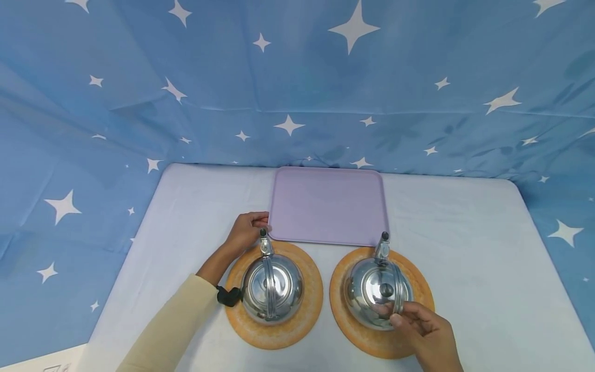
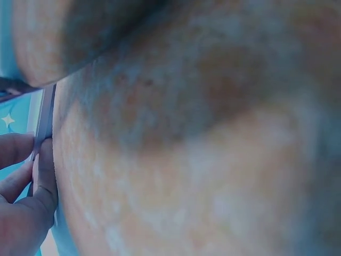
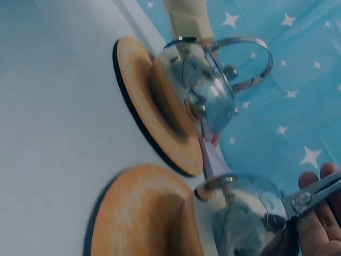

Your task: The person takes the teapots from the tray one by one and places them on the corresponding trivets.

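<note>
Two shiny steel kettles stand on round orange mats: the left kettle [image 1: 290, 289] on the left mat [image 1: 312, 289], the right kettle [image 1: 360, 287] on the right mat [image 1: 339, 305]. Beyond them lies a lilac tray [image 1: 327, 206]. My left hand [image 1: 246, 231] reaches past the left kettle and pinches the tray's near left corner; the left wrist view shows the fingers [image 2: 47, 176] at its rim. With thumb and fingers, my right hand [image 1: 429, 336] holds the right kettle's handle [image 1: 398, 289], which leans to the right. The right wrist view shows fingers [image 3: 314, 226] behind that handle.
A white cloth [image 1: 479, 258] covers the table. A blue curtain with white stars [image 1: 316, 77] hangs behind and at the sides. Both kettle spouts point toward the tray. My left forearm passes close beside the left mat.
</note>
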A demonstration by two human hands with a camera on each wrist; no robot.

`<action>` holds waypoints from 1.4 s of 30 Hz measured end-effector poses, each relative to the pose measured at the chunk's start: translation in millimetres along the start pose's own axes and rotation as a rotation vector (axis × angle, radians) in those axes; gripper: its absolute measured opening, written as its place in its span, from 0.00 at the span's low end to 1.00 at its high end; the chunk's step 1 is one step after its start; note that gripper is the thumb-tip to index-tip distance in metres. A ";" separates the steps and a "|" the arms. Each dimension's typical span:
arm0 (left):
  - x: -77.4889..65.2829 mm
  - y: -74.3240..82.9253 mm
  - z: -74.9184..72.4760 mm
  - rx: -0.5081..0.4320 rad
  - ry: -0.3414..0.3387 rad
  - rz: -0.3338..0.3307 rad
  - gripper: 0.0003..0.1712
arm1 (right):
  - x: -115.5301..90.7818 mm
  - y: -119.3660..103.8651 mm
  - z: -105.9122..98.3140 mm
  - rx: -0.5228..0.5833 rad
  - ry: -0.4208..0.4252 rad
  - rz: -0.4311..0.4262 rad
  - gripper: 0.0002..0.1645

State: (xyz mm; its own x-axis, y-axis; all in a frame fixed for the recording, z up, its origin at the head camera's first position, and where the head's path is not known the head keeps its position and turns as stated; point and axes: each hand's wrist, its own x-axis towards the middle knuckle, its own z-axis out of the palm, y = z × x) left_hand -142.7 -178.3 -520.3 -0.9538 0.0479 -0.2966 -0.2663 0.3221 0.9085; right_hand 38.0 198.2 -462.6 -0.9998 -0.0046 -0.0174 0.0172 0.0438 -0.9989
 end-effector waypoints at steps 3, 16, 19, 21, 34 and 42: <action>0.2 -0.6 -0.1 0.005 0.004 0.008 0.26 | 2.1 1.2 -8.1 -0.097 0.034 0.091 0.10; 9.9 -2.9 6.3 -0.007 0.018 0.009 0.26 | 40.5 10.3 -45.1 0.367 -0.196 -0.262 0.23; 10.5 -4.5 6.4 -0.008 0.032 -0.011 0.26 | 48.7 11.2 -49.8 0.309 -0.149 -0.294 0.21; 9.4 -5.4 5.3 -0.003 0.038 -0.029 0.25 | 53.1 11.4 -52.5 0.255 -0.123 -0.308 0.20; 5.5 14.9 -16.3 0.003 -0.135 -0.117 0.26 | 88.7 11.0 -71.2 -0.453 0.069 -0.190 0.18; 3.4 27.5 -28.8 0.578 -0.134 0.161 0.29 | 123.1 8.1 -94.4 -0.643 0.074 -0.195 0.17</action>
State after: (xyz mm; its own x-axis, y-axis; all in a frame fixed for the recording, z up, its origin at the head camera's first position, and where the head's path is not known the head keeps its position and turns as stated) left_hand -157.2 -196.6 -487.8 -0.9402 0.2448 -0.2369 0.0342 0.7597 0.6494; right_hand -85.4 292.3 -468.7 -0.9824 -0.0053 0.1866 -0.1474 0.6349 -0.7584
